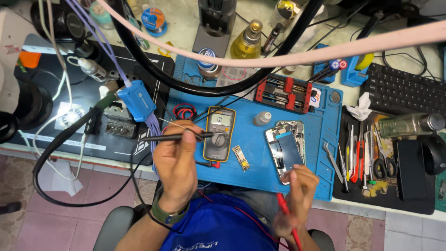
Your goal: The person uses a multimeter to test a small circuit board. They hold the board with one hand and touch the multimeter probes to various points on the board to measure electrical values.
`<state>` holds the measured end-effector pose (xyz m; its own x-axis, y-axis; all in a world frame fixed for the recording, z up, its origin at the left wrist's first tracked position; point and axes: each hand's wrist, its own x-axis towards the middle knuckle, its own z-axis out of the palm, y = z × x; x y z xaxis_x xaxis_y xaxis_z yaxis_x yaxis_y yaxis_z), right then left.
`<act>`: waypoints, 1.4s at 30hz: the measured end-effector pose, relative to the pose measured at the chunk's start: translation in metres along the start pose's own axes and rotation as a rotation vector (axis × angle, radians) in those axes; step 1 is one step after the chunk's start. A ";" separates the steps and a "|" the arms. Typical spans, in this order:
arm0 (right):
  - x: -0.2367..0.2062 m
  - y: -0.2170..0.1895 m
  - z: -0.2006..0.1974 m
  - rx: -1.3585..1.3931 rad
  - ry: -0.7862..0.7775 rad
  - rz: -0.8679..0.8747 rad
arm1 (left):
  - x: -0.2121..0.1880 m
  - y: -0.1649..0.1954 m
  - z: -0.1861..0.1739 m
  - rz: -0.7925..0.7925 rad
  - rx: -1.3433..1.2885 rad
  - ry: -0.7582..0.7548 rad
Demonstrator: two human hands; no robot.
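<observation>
Left hand (175, 160): closed around a black probe (174, 137), held level, its tip lying across the face of the yellow multimeter (219, 133). Right hand (297, 195): clenched on a red probe (288, 221) at the near edge of the blue mat (260, 162), fingertips touching the lower end of the opened phone (285, 148).

The phone lies on the mat, just right of the multimeter. A small gold-coloured component strip (240, 157) rests between the two. A small grey dropper bottle (262, 118) stands above the strip. A red and black clamp fixture (285, 93) sits at the mat's far side.

Right of the mat: a black tray (409, 200) carrying tweezers, scissors and red-handled tools (360, 155); a black keyboard (404, 88) beyond it. Left of the mat: a blue box (137, 100) with a bundle of lilac wires, on a dark mat (116, 144).

Obstructions: a thick pink cable (325, 51) and a black hose (195, 88) cross the view above the table (186, 23), partly covering items at the back. A yellow liquid bottle (246, 42) stands there.
</observation>
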<state>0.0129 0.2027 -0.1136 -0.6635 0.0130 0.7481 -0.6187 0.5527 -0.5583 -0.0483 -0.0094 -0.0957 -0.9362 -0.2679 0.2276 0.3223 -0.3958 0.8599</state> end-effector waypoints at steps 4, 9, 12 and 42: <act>0.025 0.001 0.000 0.118 -0.007 0.126 | -0.009 0.006 0.008 0.042 0.247 -0.187; 0.081 -0.014 0.000 0.012 -0.385 0.102 | -0.017 0.013 0.023 0.287 0.559 -0.372; 0.103 -0.022 0.010 0.085 -0.474 0.039 | -0.014 0.019 0.021 0.411 0.695 -0.348; 0.073 -0.002 0.058 1.078 0.107 0.642 | -0.011 -0.001 -0.001 -0.258 -0.500 0.022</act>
<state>-0.0589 0.1543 -0.0783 -0.9653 0.1216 0.2313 -0.2600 -0.5373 -0.8024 -0.0382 -0.0068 -0.0993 -0.9921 -0.1233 0.0248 0.1157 -0.8177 0.5639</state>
